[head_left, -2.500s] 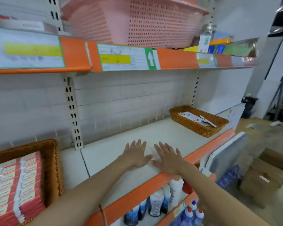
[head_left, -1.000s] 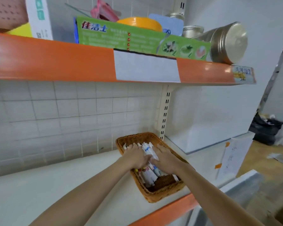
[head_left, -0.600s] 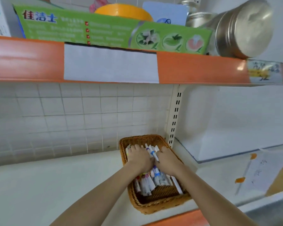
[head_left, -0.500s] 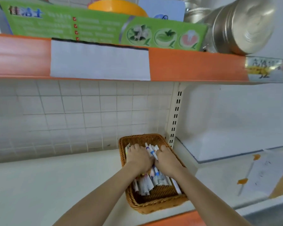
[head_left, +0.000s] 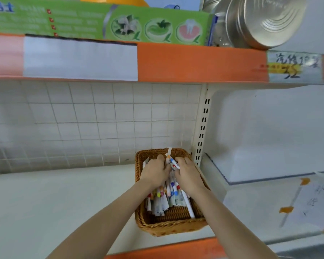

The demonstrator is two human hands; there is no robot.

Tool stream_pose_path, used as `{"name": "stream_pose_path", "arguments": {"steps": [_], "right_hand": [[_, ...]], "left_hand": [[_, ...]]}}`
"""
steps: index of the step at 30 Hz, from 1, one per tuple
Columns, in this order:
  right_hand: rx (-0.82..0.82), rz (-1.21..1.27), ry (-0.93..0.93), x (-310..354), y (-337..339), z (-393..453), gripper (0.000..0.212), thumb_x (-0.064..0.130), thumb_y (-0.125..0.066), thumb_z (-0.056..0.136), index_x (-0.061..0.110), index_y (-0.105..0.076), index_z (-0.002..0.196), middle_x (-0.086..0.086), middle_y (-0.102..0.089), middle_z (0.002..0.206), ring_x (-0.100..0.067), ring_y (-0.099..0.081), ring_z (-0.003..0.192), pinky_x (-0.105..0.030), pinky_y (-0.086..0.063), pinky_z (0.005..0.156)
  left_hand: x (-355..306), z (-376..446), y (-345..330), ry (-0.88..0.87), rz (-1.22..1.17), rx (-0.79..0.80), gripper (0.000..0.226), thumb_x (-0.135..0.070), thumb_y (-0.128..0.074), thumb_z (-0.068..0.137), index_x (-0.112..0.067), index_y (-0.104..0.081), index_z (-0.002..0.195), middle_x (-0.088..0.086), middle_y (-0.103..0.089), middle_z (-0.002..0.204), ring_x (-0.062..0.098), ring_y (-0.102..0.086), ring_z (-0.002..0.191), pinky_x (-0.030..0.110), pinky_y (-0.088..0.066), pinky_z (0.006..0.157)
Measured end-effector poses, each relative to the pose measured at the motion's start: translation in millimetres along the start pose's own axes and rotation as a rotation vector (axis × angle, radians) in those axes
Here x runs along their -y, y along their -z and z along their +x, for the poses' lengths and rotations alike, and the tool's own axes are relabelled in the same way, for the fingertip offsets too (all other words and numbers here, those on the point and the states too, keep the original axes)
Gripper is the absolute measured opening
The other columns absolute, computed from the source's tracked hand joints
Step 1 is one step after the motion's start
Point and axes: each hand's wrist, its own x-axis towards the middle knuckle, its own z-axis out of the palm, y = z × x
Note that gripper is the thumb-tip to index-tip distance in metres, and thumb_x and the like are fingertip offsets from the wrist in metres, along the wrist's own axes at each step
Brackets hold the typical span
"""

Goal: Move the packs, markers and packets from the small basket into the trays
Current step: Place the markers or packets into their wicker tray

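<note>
We have our left hand [head_left: 154, 171] down in the small woven wicker basket [head_left: 168, 226], which sits on the white shelf [head_left: 54, 200] against the tiled wall; its fingers curl over the left side of the bundle of white markers and paper packets with coloured ends [head_left: 166, 197] lying inside the basket. At the basket's centre one white marker [head_left: 171, 160] sticks up between our hands. Our right hand [head_left: 188, 175] curls over the bundle's right side, beside the basket's right wall. Whether either hand truly pinches anything, we cannot tell. We judge these things light, thin and smooth, likely to slide apart and spill; the paper packets look soft. Best to gather them across their middles, both hands squeezing inward. No trays are in sight.
</note>
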Motion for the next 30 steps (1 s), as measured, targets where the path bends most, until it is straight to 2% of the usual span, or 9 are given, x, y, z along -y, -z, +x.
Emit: {"name": "stream_pose_path", "arguments": {"steps": [3, 6, 8, 13, 16, 19, 22, 26, 30], "right_hand": [[0.026, 0.042, -0.010, 2.1, 3.8, 3.3, 0.034, 0.017, -0.039, 0.101, 0.011, -0.048, 0.133, -0.009, -0.051, 0.125, -0.024, -0.052, 0.109, -0.031, -0.040, 0.088], [0.034, 0.107, -0.007, 8.9, 6.9, 7.0, 0.028, 0.021, -0.037, 0.101, 0.011, -0.055, 0.121, -0.006, -0.062, 0.096, -0.021, -0.057, 0.078, -0.034, -0.046, 0.066], [0.054, 0.142, -0.007, 18.6, 7.7, 7.9, 0.027, 0.023, -0.037, 0.101, 0.012, -0.053, 0.121, -0.002, -0.059, 0.080, -0.020, -0.055, 0.067, -0.032, -0.039, 0.054], [0.133, 0.159, 0.046, 64.0, 7.2, 2.9, 0.025, 0.029, -0.036, 0.101, 0.012, -0.049, 0.114, -0.002, -0.058, 0.082, -0.025, -0.056, 0.076, -0.033, -0.036, 0.062], [0.194, 0.135, 0.086, 100.6, -1.4, -6.5, 0.024, 0.029, -0.039, 0.100, 0.011, -0.049, 0.113, -0.008, -0.060, 0.098, -0.031, -0.058, 0.094, -0.033, -0.037, 0.067], [0.252, 0.127, 0.117, 139.3, -15.0, -18.3, 0.027, 0.028, -0.042, 0.098, 0.011, -0.052, 0.116, -0.009, -0.061, 0.108, -0.030, -0.059, 0.099, -0.033, -0.042, 0.070], [0.291, 0.161, 0.118, 180.4, -30.8, -29.0, 0.026, 0.028, -0.046, 0.094, 0.012, -0.053, 0.113, -0.010, -0.063, 0.109, -0.033, -0.063, 0.094, -0.040, -0.052, 0.077], [0.348, 0.148, 0.102, 243.0, -57.7, -45.5, 0.024, 0.029, -0.046, 0.093, 0.014, -0.050, 0.111, -0.006, -0.063, 0.106, -0.027, -0.063, 0.078, -0.030, -0.046, 0.066], [0.388, 0.179, 0.126, 308.2, -89.1, -62.3, 0.022, 0.026, -0.046, 0.093, 0.012, -0.045, 0.110, -0.003, -0.055, 0.087, -0.026, -0.058, 0.066, -0.037, -0.055, 0.069]], "left_hand": [[-4.0, -3.6, 7.1, 0.008, -0.102, -0.088, 0.023, -0.028, -0.042, 0.100, -0.007, -0.051, 0.103, 0.008, -0.063, 0.076, 0.020, -0.055, 0.063, 0.031, -0.040, 0.057], [-5.9, -13.5, 18.8, 0.022, -0.142, -0.168, 0.022, -0.027, -0.042, 0.101, -0.008, -0.052, 0.108, -0.003, -0.055, 0.066, 0.011, -0.050, 0.057, 0.022, -0.035, 0.048], [-2.6, -23.9, 29.6, 0.029, -0.137, -0.194, 0.019, -0.024, -0.042, 0.100, -0.009, -0.050, 0.108, -0.003, -0.052, 0.068, 0.013, -0.050, 0.060, 0.026, -0.034, 0.050], [28.8, -56.9, 64.3, 0.155, -0.097, -0.240, 0.017, -0.027, -0.043, 0.099, -0.010, -0.046, 0.103, 0.001, -0.051, 0.066, 0.019, -0.048, 0.061, 0.029, -0.031, 0.048], [58.9, -79.1, 84.4, 0.278, -0.052, -0.236, 0.012, -0.026, -0.047, 0.096, -0.014, -0.048, 0.095, 0.003, -0.056, 0.073, 0.021, -0.051, 0.068, 0.030, -0.036, 0.055], [91.9, -102.5, 107.3, 0.357, -0.063, -0.261, 0.011, -0.026, -0.051, 0.091, -0.015, -0.050, 0.088, 0.003, -0.056, 0.075, 0.024, -0.051, 0.071, 0.029, -0.037, 0.059], [122.0, -127.6, 135.5, 0.383, -0.048, -0.287, 0.012, -0.026, -0.053, 0.090, -0.014, -0.051, 0.088, 0.003, -0.055, 0.079, 0.023, -0.051, 0.073, 0.028, -0.034, 0.058], [168.7, -166.4, 176.3, 0.393, -0.041, -0.291, 0.013, -0.023, -0.056, 0.088, -0.011, -0.051, 0.086, 0.000, -0.053, 0.072, 0.022, -0.050, 0.070, 0.028, -0.033, 0.052], [218.0, -202.6, 218.5, 0.413, -0.025, -0.289, 0.014, -0.024, -0.059, 0.088, -0.012, -0.052, 0.089, 0.002, -0.056, 0.077, 0.015, -0.048, 0.063, 0.024, -0.033, 0.049]]}}
